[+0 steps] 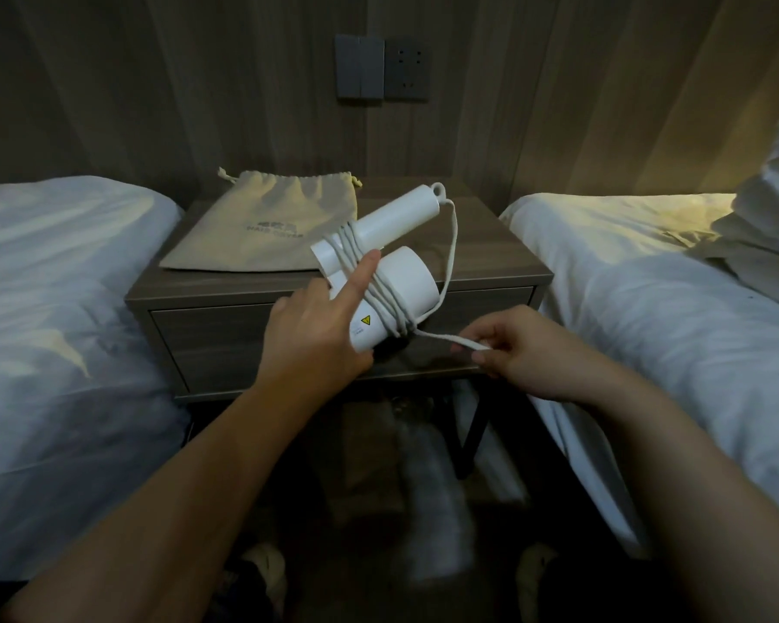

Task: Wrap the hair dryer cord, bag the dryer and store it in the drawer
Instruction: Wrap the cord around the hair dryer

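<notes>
Down at the fingertips [480, 348] first: my right hand [518, 353] pinches the free tail of the cord [441, 338] between thumb and fingers, pulled out taut to the side. I can't tell if the plug is tucked in behind those fingers. Left hand [311, 339] grips the barrel of the hair dryer [412, 281], index finger laid straight across the turns to pin them. Dryer's held up in the air just in front of the nightstand [495, 254], with several loops already round the body near the handle and one slack run hanging from the handle end. So I'd say we're late in the wrapping step. Next move, as I read it: carry the tail round another turn or two and tuck it, keeping tension so nothing unspools. Bag [266, 227] lies flat on the nightstand top behind the dryer, mouth looks gathered, and the drawer [208, 344] below looks closed, so both need opening.
</notes>
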`<state>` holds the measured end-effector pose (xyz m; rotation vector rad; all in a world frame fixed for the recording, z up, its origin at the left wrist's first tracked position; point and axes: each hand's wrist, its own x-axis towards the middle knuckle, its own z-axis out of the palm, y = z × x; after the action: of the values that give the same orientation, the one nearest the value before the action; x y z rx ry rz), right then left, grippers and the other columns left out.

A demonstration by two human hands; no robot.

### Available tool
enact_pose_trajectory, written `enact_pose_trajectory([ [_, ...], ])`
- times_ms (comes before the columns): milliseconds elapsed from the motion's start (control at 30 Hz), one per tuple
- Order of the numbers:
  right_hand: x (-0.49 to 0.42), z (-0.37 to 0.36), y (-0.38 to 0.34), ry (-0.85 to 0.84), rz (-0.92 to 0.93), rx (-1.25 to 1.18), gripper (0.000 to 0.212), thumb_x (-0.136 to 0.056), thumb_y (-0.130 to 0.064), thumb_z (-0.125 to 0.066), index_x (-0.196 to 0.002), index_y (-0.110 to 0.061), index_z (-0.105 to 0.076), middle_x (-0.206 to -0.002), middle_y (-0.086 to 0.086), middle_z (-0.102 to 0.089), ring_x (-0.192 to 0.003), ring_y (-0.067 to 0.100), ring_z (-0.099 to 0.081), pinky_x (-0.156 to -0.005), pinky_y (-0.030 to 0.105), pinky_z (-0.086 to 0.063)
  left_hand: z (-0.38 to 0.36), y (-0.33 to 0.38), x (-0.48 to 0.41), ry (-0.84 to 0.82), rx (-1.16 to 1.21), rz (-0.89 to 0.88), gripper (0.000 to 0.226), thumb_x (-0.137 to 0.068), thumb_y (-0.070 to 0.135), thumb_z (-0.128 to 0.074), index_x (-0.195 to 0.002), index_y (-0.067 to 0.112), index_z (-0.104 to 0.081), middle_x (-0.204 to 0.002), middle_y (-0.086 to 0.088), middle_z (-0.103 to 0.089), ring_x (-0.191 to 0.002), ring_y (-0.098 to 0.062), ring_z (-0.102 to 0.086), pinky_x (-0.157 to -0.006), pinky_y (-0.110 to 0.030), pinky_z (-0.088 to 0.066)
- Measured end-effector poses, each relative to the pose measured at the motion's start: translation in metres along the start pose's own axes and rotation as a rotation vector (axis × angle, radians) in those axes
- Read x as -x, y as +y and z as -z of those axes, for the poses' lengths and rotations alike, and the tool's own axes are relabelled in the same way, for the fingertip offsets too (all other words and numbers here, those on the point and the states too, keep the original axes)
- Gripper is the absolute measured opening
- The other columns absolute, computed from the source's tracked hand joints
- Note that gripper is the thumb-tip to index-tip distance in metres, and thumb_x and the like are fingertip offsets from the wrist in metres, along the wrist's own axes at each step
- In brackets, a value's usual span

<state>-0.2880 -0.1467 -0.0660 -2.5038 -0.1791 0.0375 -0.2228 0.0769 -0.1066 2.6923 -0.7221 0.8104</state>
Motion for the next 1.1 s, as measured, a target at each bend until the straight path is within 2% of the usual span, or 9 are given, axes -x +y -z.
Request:
enact_pose_trajectory([
  [100, 0.001, 0.004, -0.001, 0.215, 0.134, 0.176, 0.017, -0.084, -0.013, -0.057, -0.089, -0.022, -0.071, -0.084, -0.002, -0.069, -0.084, 0.016, -0.062, -0.079, 0.034, -0.049, -0.005, 0.002, 0.002, 0.005, -0.002, -0.07, 0.1, -0.06, 0.034, -0.073, -0.145, 0.029, -0.02, -0.085, -0.014, -0.057, -0.069, -0.032, -0.056, -0.064, -0.038, -0.045],
  [233, 0.001, 0.008, -0.003, 0.48, 0.437, 0.419, 0.017, -0.079, -0.019, -0.057, -0.078, -0.013, -0.073, -0.08, 0.005, -0.061, -0.082, 0.022, -0.05, -0.07, 0.032, -0.037, -0.007, 0.011, 0.004, -0.013, -0.003, -0.124, 0.093, -0.061, 0.042, -0.064, -0.145, 0.03, -0.024, -0.083, -0.011, -0.059, -0.066, -0.031, -0.057, -0.063, -0.036, -0.046],
  [333, 0.001, 0.007, -0.001, 0.64, 0.508, 0.622, 0.017, -0.076, -0.025, -0.06, -0.071, -0.016, -0.074, -0.081, 0.01, -0.061, -0.08, 0.025, -0.042, -0.065, 0.032, -0.026, -0.008, 0.013, 0.005, -0.095, -0.001, -0.177, 0.1, -0.061, 0.048, -0.063, -0.145, 0.037, -0.011, -0.087, -0.009, -0.059, -0.073, -0.03, -0.059, -0.068, -0.038, -0.048],
  [500, 0.005, -0.002, 0.006, 0.61, 0.423, 0.67, 0.024, -0.08, -0.024, -0.054, -0.069, -0.008, -0.068, -0.072, 0.009, -0.059, -0.059, 0.027, -0.056, -0.046, 0.029, -0.04, -0.007, 0.018, 0.006, -0.193, 0.03, -0.213, 0.104, -0.06, 0.049, -0.061, -0.142, 0.042, 0.003, -0.091, -0.005, -0.057, -0.08, -0.028, -0.059, -0.073, -0.035, -0.045],
  [667, 0.002, -0.007, 0.012, 0.585, 0.464, 0.565, 0.017, -0.08, -0.02, -0.058, -0.081, -0.008, -0.071, -0.081, 0.009, -0.067, -0.062, 0.027, -0.063, -0.051, 0.028, -0.045, -0.005, 0.02, 0.008, -0.234, 0.123, -0.223, 0.105, -0.065, 0.05, -0.063, -0.141, 0.046, 0.009, -0.099, -0.002, -0.056, -0.09, -0.024, -0.058, -0.083, -0.035, -0.045],
  [833, -0.002, -0.012, 0.015, 0.545, 0.439, 0.393, 0.026, -0.08, -0.026, -0.056, -0.089, -0.008, -0.073, -0.089, 0.008, -0.07, -0.073, 0.025, -0.067, -0.062, 0.029, -0.051, -0.002, 0.02, 0.008, -0.276, 0.156, -0.23, 0.107, -0.066, 0.049, -0.066, -0.144, 0.045, 0.007, -0.106, -0.001, -0.056, -0.096, -0.021, -0.056, -0.087, -0.033, -0.041],
  [900, -0.003, -0.013, 0.013, 0.53, 0.408, 0.287, 0.026, -0.077, -0.026, -0.061, -0.09, -0.008, -0.074, -0.089, 0.007, -0.071, -0.076, 0.02, -0.066, -0.07, 0.023, -0.048, -0.001, 0.019, 0.008, -0.282, 0.173, -0.234, 0.107, -0.066, 0.05, -0.067, -0.145, 0.044, 0.006, -0.109, 0.0, -0.057, -0.099, -0.02, -0.055, -0.088, -0.032, -0.04],
  [1000, -0.004, -0.013, 0.009, 0.486, 0.322, 0.133, 0.025, -0.069, -0.024, -0.071, -0.089, -0.01, -0.075, -0.09, 0.003, -0.068, -0.077, 0.011, -0.061, -0.071, 0.018, -0.044, 0.0, 0.021, 0.009, -0.301, 0.203, -0.242, 0.105, -0.067, 0.05, -0.067, -0.144, 0.046, 0.005, -0.111, 0.001, -0.057, -0.101, -0.018, -0.055, -0.089, -0.031, -0.038],
  [1100, -0.002, -0.013, 0.006, 0.468, 0.253, 0.099, 0.023, -0.067, -0.02, -0.078, -0.088, -0.012, -0.075, -0.09, 0.001, -0.069, -0.08, 0.015, -0.062, -0.075, 0.026, -0.048, 0.0, 0.024, 0.01, -0.329, 0.215, -0.234, 0.105, -0.067, 0.05, -0.067, -0.143, 0.047, 0.005, -0.112, 0.001, -0.056, -0.102, -0.018, -0.054, -0.09, -0.031, -0.037],
])
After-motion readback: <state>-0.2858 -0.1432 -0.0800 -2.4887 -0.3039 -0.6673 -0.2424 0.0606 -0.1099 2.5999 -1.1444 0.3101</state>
